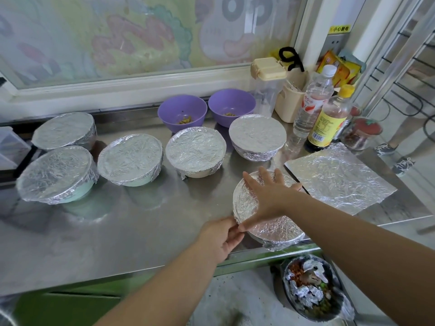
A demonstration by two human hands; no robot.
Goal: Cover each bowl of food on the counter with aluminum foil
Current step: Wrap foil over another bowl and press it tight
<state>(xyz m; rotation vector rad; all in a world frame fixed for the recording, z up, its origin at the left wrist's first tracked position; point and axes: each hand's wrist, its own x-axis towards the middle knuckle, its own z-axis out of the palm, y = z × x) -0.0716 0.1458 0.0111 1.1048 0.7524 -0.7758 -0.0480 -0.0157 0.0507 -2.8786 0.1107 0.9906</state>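
Observation:
A foil-covered bowl (275, 229) stands near the counter's front edge. My right hand (268, 196) lies flat on its foil top with fingers spread. My left hand (223, 236) pinches the foil at the bowl's left rim. Several other foil-covered bowls stand behind: two at the left (63, 130) (56, 175), one mid-left (129, 158), one in the middle (195, 151), one to the right (257, 135). Two purple bowls (182, 111) (231, 105) with a little food stand uncovered at the back. A loose foil sheet (339, 177) lies flat to the right.
Bottles (313, 102) (329, 121), a clear lidded jug (267, 88), a beige holder (289, 100) and a jar (360, 135) crowd the back right. A bin (313, 292) with foil scraps sits on the floor below the counter edge (259, 255). A clear container (11, 147) is at the far left.

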